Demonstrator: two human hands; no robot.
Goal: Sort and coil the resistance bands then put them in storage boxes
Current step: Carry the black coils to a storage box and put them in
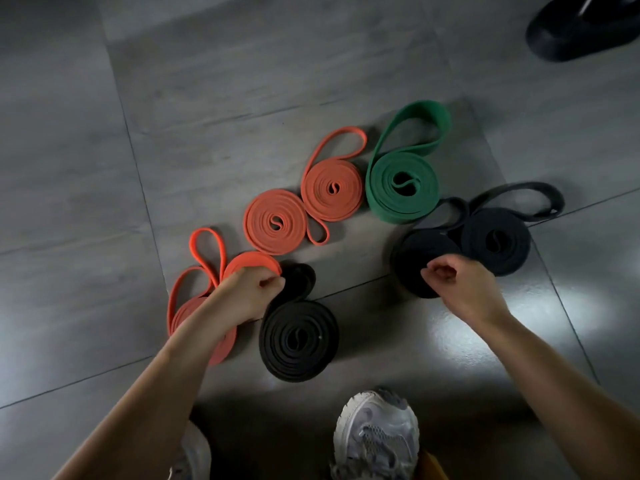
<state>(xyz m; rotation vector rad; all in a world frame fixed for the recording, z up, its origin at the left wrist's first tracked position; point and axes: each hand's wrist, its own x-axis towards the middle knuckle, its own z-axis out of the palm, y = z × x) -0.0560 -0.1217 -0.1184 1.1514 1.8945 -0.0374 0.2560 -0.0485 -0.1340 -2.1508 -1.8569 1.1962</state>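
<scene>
**Rolled-up bands lie on the floor**

The resistance bands sit on the gray tile floor, each one rolled into a flat round coil with a loose loop sticking out.

In the middle are two soft orange coils, the first soft orange coil and the second soft orange coil, touching side by side. Just to the right of them is the wide green coil. Its loop points up and away from the person.

On the left are two brighter orange ones. The left hand has its fingers curled over the bright orange coil and holds it at the near edge. The other bright orange coil lies partly under that arm. Next to it is the near black coil, with its loop reaching up beside the left hand.

On the right are two more dark coils, touching each other. The far black coil lies flat with a long loop behind it. The right hand is over the dark coil with its fingers curled in, but it is too dark to tell if it grips the band.

A white shoe is at the bottom. A black thing sits in the top right corner.
</scene>
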